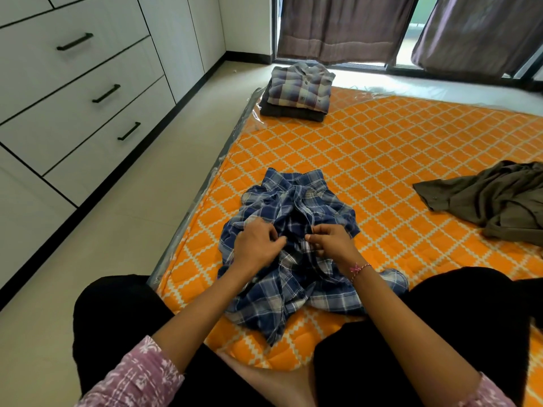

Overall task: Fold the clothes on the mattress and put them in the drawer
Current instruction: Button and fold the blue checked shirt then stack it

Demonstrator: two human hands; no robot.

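A rumpled blue plaid shirt (293, 245) lies near the mattress's (411, 160) near left edge. The left hand (257, 245) and right hand (330, 242) both pinch its front with curled fingers. A folded plaid shirt (301, 85) tops a dark folded garment (289, 113) at the far left corner; an olive garment (493, 201) lies crumpled at the right edge. Closed drawers (82, 92) stand left.

Olive garment (496, 198) (perhaps a shirt) edge-cropped

A home bedroom: floor mattress (411, 148), white drawers (73, 92), curtained window (346, 27).
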